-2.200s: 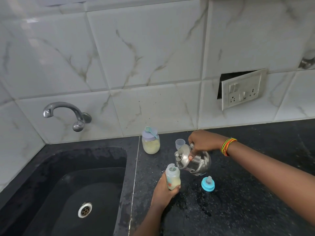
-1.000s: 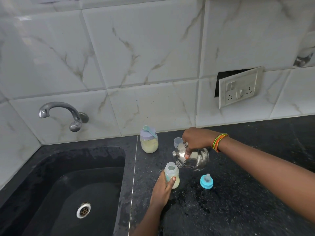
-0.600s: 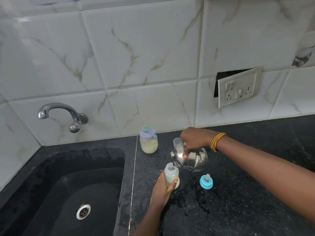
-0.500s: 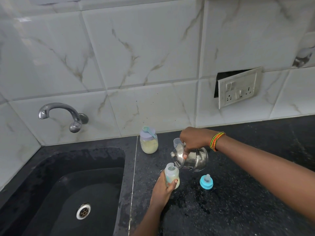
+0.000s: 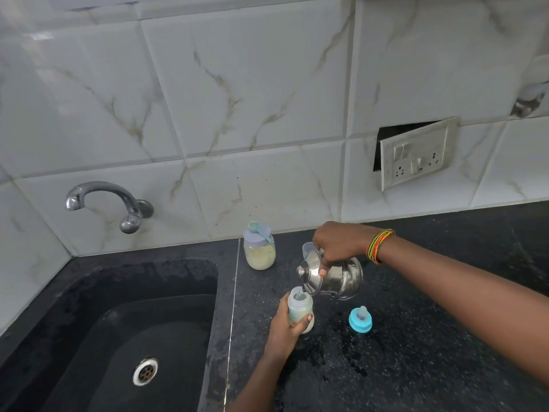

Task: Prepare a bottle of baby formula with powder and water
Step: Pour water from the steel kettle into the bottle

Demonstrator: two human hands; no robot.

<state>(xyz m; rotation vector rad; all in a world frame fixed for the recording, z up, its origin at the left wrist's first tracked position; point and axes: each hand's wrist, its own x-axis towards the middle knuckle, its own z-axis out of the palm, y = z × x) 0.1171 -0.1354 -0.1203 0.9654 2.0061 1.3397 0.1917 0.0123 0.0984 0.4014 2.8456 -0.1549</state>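
Tilting a steel jug [image 5: 338, 276] over the held bottle [image 5: 300, 312].

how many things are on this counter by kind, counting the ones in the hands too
bottle: 1
steel pot: 1
jar: 1
scoop: 1
teat cap: 1
clear cup: 1
total: 6

Your left hand [image 5: 285, 330] extends up from below, fingers curled round bottle [image 5: 299, 306]. Your right arm extends in from right, right hand [image 5: 338, 242] gripping tilted kettle [image 5: 344, 279] from above.
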